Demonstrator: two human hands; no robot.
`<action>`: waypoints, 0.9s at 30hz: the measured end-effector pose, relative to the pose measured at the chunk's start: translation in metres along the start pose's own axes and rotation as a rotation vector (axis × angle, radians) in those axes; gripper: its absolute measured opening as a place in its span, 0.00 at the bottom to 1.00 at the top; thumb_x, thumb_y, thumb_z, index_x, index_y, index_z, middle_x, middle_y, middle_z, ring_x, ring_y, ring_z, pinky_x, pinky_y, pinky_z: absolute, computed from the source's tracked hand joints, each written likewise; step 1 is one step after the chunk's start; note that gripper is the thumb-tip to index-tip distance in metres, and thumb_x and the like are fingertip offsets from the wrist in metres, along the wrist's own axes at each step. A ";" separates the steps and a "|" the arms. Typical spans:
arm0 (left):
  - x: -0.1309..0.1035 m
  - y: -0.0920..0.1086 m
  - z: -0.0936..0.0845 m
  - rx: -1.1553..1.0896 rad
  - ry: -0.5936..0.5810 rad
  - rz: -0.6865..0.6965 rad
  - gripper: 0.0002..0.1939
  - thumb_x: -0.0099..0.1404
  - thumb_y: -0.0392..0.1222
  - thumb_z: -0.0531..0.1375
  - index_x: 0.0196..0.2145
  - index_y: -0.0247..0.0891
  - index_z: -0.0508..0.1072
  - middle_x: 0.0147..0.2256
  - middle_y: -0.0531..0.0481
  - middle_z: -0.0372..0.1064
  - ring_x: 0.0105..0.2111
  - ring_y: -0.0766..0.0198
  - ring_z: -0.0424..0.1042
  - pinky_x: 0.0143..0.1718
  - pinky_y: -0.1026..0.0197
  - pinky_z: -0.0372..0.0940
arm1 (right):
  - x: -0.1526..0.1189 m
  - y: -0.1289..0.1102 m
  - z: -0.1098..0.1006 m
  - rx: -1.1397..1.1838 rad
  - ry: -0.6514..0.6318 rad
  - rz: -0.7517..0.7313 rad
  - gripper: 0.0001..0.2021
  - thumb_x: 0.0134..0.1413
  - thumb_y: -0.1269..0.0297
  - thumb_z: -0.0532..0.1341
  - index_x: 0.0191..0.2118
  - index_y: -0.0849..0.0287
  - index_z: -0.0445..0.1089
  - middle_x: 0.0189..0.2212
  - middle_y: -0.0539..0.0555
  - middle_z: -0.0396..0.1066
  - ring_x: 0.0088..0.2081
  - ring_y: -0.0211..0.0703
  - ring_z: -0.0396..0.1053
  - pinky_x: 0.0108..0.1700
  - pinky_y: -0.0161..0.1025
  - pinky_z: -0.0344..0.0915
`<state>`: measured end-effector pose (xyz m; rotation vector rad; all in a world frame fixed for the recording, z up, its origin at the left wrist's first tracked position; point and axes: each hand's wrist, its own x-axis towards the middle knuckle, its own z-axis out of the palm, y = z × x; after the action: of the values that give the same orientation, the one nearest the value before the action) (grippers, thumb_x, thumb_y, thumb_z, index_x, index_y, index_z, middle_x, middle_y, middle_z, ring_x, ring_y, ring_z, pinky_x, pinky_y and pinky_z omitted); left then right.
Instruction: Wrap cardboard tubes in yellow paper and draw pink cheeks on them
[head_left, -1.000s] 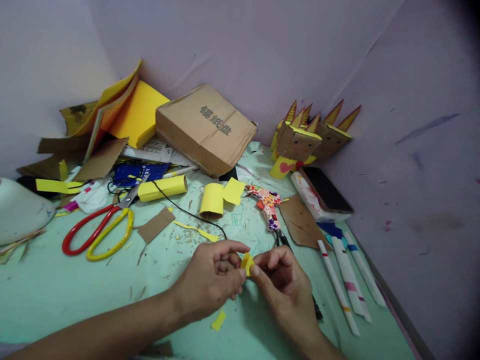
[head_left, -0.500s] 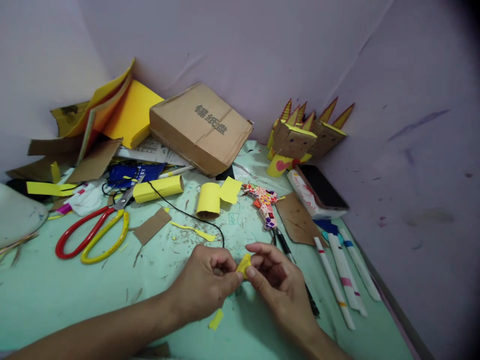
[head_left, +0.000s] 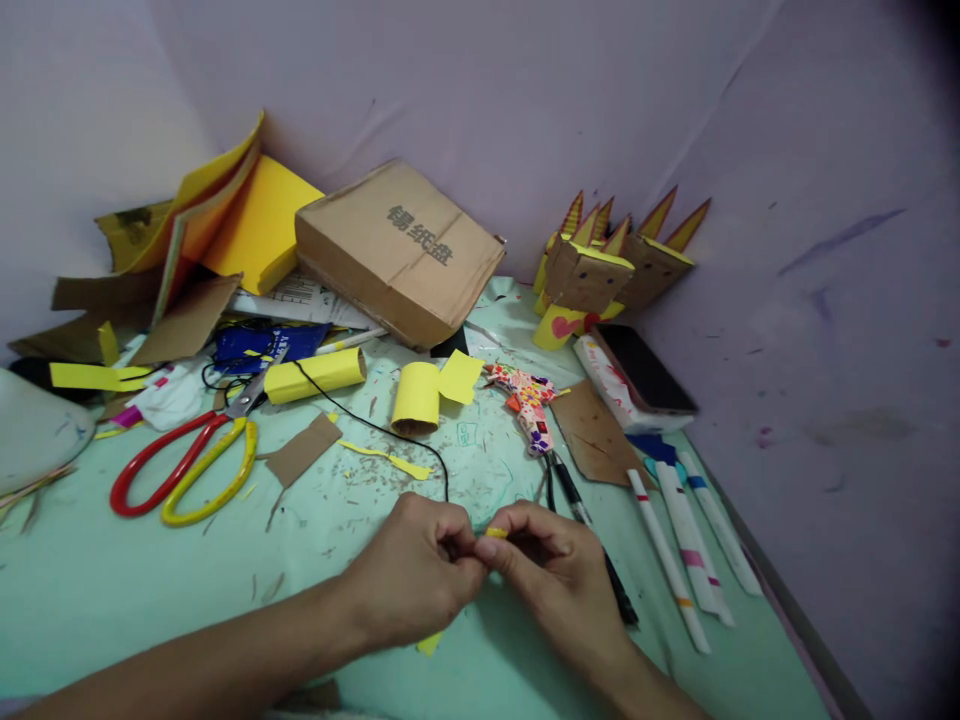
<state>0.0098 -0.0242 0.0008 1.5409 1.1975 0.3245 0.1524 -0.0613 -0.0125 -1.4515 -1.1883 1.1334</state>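
Close together near the table's front, my left hand point(head_left: 420, 570) and my right hand point(head_left: 559, 575) meet at the fingertips. Between them is a small piece of yellow paper point(head_left: 496, 533), mostly covered by the fingers. The right thumb and fingers pinch it; the left fingers are closed against it, their tips partly hidden. A yellow scrap point(head_left: 430, 643) lies under my left hand. Beyond the hands stand a short yellow-covered tube point(head_left: 416, 398) with a yellow flap point(head_left: 460, 377) and a patterned glue gun point(head_left: 529, 400). Its dark cord runs behind my right hand.
Scissors point(head_left: 202, 460) with red and yellow handles lie left, beside a longer yellow tube point(head_left: 319, 376). A cardboard box point(head_left: 405, 250) leans at the back. Cardboard figures point(head_left: 589, 270) and a phone point(head_left: 643, 368) are at the back right. Several white markers point(head_left: 671, 560) lie at right.
My right fingers have closed down over the yellow paper, and the hands have drawn together. Less of the paper shows now. The things on the table have stayed put.
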 end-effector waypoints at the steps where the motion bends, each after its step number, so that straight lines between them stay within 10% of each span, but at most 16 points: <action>1: 0.000 0.000 -0.001 -0.029 -0.034 0.000 0.09 0.51 0.42 0.56 0.17 0.37 0.63 0.15 0.60 0.50 0.17 0.72 0.49 0.17 0.67 0.43 | 0.001 -0.001 -0.001 0.023 0.001 0.023 0.07 0.41 0.64 0.65 0.20 0.61 0.70 0.17 0.49 0.68 0.22 0.36 0.62 0.25 0.32 0.58; 8: 0.000 -0.002 -0.006 -0.057 -0.059 0.201 0.15 0.53 0.38 0.56 0.13 0.38 0.57 0.13 0.59 0.49 0.17 0.72 0.51 0.18 0.67 0.47 | 0.004 -0.003 -0.004 0.078 0.001 0.072 0.13 0.44 0.58 0.63 0.19 0.61 0.69 0.15 0.47 0.63 0.20 0.34 0.58 0.23 0.32 0.56; 15: 0.005 -0.001 -0.010 -0.330 -0.103 0.008 0.16 0.53 0.51 0.59 0.18 0.37 0.65 0.10 0.59 0.56 0.10 0.73 0.54 0.12 0.70 0.48 | 0.006 0.004 -0.007 0.188 -0.058 0.054 0.11 0.49 0.57 0.62 0.31 0.60 0.74 0.22 0.52 0.72 0.24 0.40 0.68 0.28 0.37 0.67; 21: 0.010 -0.003 -0.013 -0.593 -0.294 -0.106 0.24 0.51 0.62 0.59 0.22 0.33 0.68 0.17 0.52 0.68 0.08 0.74 0.59 0.07 0.71 0.51 | -0.003 0.003 -0.005 -0.183 0.061 -0.429 0.08 0.50 0.73 0.60 0.32 0.56 0.75 0.25 0.51 0.74 0.27 0.38 0.70 0.30 0.33 0.65; 27: 0.007 0.000 -0.009 -0.476 -0.268 -0.095 0.14 0.46 0.45 0.66 0.26 0.36 0.67 0.12 0.59 0.62 0.11 0.72 0.60 0.12 0.70 0.55 | 0.003 0.000 -0.004 0.104 0.133 -0.063 0.02 0.43 0.67 0.65 0.27 0.59 0.72 0.21 0.50 0.72 0.23 0.38 0.68 0.25 0.32 0.64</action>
<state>0.0059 -0.0133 0.0012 1.0715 0.8983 0.3030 0.1561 -0.0591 -0.0118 -1.3789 -1.0596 1.0243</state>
